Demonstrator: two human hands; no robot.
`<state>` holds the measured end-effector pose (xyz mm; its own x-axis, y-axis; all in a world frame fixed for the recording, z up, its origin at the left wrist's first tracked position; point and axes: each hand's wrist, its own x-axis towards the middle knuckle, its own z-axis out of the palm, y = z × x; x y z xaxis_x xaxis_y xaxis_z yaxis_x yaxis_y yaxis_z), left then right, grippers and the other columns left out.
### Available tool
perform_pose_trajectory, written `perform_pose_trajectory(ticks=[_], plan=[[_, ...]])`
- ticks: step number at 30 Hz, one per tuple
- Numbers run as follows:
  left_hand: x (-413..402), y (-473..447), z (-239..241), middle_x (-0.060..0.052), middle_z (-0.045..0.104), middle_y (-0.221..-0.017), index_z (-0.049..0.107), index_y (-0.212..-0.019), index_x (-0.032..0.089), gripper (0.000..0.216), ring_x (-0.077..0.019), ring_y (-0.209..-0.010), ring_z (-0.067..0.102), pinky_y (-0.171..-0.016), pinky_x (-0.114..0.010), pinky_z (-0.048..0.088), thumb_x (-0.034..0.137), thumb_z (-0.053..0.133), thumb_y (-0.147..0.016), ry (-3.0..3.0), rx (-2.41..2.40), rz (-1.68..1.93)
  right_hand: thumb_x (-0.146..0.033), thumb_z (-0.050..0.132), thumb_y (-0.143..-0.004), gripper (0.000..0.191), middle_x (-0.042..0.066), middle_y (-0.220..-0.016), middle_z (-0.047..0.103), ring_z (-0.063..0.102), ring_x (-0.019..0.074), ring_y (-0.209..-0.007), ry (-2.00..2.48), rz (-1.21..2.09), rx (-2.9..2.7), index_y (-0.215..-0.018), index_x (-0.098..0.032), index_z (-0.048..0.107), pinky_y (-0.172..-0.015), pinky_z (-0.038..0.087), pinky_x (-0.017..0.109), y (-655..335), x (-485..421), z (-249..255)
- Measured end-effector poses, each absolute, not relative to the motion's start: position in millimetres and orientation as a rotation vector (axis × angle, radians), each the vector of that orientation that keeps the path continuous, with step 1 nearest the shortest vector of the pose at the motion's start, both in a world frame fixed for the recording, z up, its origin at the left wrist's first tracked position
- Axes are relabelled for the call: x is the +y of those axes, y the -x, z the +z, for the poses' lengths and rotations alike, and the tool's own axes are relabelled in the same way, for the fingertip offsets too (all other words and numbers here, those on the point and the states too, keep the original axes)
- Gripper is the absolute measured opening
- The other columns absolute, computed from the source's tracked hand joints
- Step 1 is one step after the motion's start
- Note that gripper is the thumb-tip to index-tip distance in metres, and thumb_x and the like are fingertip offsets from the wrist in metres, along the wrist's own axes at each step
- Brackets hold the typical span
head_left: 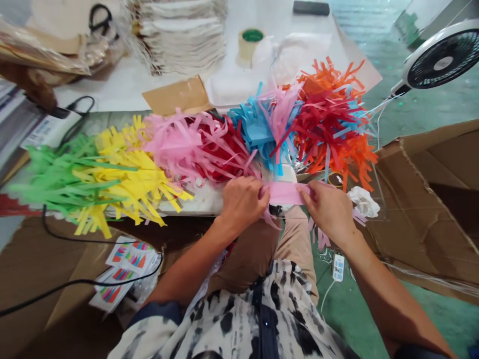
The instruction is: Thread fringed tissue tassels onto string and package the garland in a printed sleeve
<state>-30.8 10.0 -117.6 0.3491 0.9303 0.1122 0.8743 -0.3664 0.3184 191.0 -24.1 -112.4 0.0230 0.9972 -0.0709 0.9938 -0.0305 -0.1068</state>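
Between my two hands a pink tissue-paper tassel (285,193) is stretched flat, its cut strips hanging at both ends. My left hand (244,202) is closed on its left side, and my right hand (326,207) pinches the right side. Just beyond lie bunches of fringed paper: green (62,169), yellow (125,174), pink (175,139), dark red (228,152), blue (258,129), and red (322,114) over orange (355,154). A crumpled white wad (363,201) sits right of my right hand.
Behind the fringes are a stack of white bundles (183,40), a tape roll (249,45) and scissors (100,17). A fan (443,62) stands at right above a cardboard box (430,199). Printed packets (125,269) lie in a box at lower left, crossed by a black cable (75,283).
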Motion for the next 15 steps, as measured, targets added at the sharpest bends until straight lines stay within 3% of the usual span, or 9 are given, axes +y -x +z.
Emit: perform_pose_trajectory(ticks=[5, 8, 11, 13, 15], plan=[[12.8, 29.5, -116.3, -0.013, 0.076, -0.091, 0.078, -0.09, 0.015, 0.027, -0.0307, -0.089, 0.071, -0.076, -0.042, 0.047, 0.035, 0.061, -0.099, -2.437, 1.695, 0.351, -0.048, 0.046, -0.109, 0.04, 0.014, -0.091, 0.075, 0.069, 0.0299, -0.083, 2.301, 0.184, -2.195, -0.091, -0.019, 0.067, -0.062, 0.019, 0.035, -188.2, -20.7, -108.0], [9.0, 28.4, -109.9, -0.016, 0.075, -0.107, 0.074, -0.112, 0.013, 0.027, -0.0342, -0.1, 0.068, -0.082, -0.046, 0.049, 0.034, 0.064, -0.098, -2.498, 1.795, 0.432, -0.048, 0.044, -0.11, 0.042, 0.015, -0.094, 0.076, 0.071, 0.0302, -0.086, 2.356, 0.174, -2.208, -0.093, -0.019, 0.069, -0.061, 0.019, 0.035, -184.8, -20.2, -102.6], [-2.1, 23.7, -105.8, -0.016, 0.072, -0.129, 0.064, -0.138, 0.015, 0.04, -0.0341, -0.12, 0.063, -0.098, -0.05, 0.05, 0.025, 0.06, -0.1, -2.654, 1.67, 0.658, -0.045, 0.046, -0.109, 0.038, 0.015, -0.097, 0.078, 0.072, 0.0292, -0.087, 2.376, 0.156, -2.245, -0.097, -0.019, 0.07, -0.062, 0.019, 0.035, -180.4, -19.7, -100.0], [-11.9, 17.9, -108.3, -0.013, 0.07, -0.138, 0.062, -0.144, 0.016, 0.042, -0.0298, -0.13, 0.061, -0.114, -0.049, 0.045, 0.019, 0.055, -0.102, -2.815, 1.361, 0.709, -0.042, 0.047, -0.109, 0.035, 0.015, -0.098, 0.079, 0.072, 0.0288, -0.087, 2.367, 0.127, -2.266, -0.1, -0.018, 0.071, -0.062, 0.02, 0.035, -178.1, -19.0, -100.3], [-20.7, 11.8, -115.1, -0.012, 0.072, -0.137, 0.064, -0.142, 0.014, 0.04, -0.0278, -0.131, 0.062, -0.123, -0.047, 0.04, 0.024, 0.056, -0.104, -2.91, 1.096, 0.638, -0.041, 0.048, -0.108, 0.034, 0.015, -0.096, 0.079, 0.072, 0.0291, -0.085, 2.355, 0.102, -2.26, -0.101, -0.019, 0.071, -0.063, 0.021, 0.035, -179.2, -18.4, -100.3]])
